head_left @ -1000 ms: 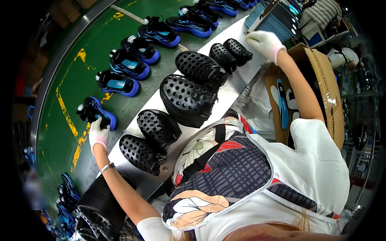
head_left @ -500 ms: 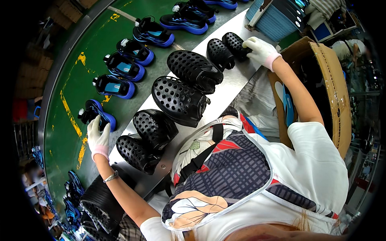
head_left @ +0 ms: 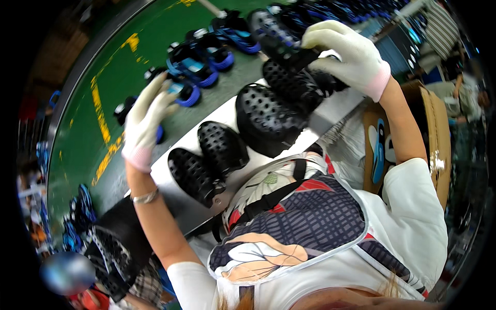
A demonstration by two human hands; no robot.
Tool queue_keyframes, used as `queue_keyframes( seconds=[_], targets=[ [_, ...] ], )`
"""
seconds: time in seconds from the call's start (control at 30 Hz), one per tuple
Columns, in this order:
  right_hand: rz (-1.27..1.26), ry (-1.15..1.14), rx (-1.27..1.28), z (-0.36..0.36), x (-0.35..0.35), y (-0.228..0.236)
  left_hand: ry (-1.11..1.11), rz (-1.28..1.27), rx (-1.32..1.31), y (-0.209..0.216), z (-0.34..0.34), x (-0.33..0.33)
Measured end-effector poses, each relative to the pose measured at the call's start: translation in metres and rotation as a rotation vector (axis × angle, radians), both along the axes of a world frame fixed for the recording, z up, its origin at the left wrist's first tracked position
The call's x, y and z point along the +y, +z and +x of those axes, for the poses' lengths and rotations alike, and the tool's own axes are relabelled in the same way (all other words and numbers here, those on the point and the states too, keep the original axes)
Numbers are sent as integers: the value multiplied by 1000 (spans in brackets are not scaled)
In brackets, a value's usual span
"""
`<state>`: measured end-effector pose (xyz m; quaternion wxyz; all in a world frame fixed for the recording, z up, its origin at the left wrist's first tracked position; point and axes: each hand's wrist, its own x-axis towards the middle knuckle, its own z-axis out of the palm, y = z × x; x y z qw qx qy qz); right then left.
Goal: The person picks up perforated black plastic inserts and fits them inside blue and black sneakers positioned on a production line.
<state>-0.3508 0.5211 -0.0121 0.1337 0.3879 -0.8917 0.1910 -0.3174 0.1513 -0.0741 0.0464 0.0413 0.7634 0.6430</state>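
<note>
Both hands wear white gloves with pink cuffs. My right hand (head_left: 349,59) grips the heel end of a black perforated shoe tree (head_left: 266,28), lifted at a slant over the green belt with its toe pointing away. Below it, a row of similar shoe trees (head_left: 268,119) lies on the metal ledge, a smaller one (head_left: 222,147) among them. The one under my right hand is partly hidden. My left hand (head_left: 147,116) hangs above the belt with fingers apart, holding nothing. Beside its fingers sits a black sneaker with a blue sole (head_left: 188,93), partly covered.
More black-and-blue sneakers (head_left: 235,31) line the green belt (head_left: 72,144). A cardboard box (head_left: 436,139) with insoles (head_left: 378,150) stands at my right. Blue stacked material (head_left: 395,49) sits at the far right. Another person (head_left: 444,77) is beyond the box.
My right hand has picked up a shoe tree and moved left over the row. My left hand has risen up and right, away from the nearest sneaker. The view has shifted.
</note>
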Motion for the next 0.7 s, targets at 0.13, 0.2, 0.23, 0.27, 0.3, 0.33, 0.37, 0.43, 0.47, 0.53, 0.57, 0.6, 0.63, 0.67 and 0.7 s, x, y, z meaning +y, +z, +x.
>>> queue_keyframes(
  seconds=[0.13, 0.2, 0.23, 0.27, 0.3, 0.33, 0.37, 0.43, 0.47, 0.53, 0.57, 0.6, 0.63, 0.67, 0.7],
  targets=[
    [17, 371, -25, 5, -106, 25, -273, 605, -41, -3, 5, -1],
    [11, 442, -48, 2, -140, 21, -323, 814, -81, -3, 11, 3],
    [-22, 433, -122, -1, -154, 18, -282, 780, -89, -5, 14, -6],
    [-54, 422, -197, -3, -166, 15, -179, 792, -101, -3, 19, -13],
    [-78, 393, -245, -6, -176, 11, -140, 790, -54, -9, 19, -20],
    [-157, 341, -385, -7, -185, 2, -104, 788, -7, -17, 19, -27],
    [-60, 284, -460, -9, -190, 4, -59, 784, -16, -23, 19, -32],
    [103, 215, -546, -15, -203, 0, 43, 812, -12, -37, 20, -39],
    [149, 202, -533, -16, -208, -4, 71, 842, -10, -41, 21, -41],
    [204, 172, -503, -19, -216, -12, 116, 833, 40, -53, 17, -40],
    [214, 164, -447, -19, -220, -15, 111, 835, 44, -55, 16, -39],
    [248, 129, -442, -19, -224, -16, 131, 851, 40, -48, 16, -35],
    [248, 129, -422, -21, -227, -19, 120, 843, 34, -47, 14, -35],
    [248, 131, -402, -24, -229, -21, 110, 834, 29, -47, 11, -36],
    [227, 128, -380, -26, -232, -22, 90, 862, -4, -49, 9, -38]
  ],
)
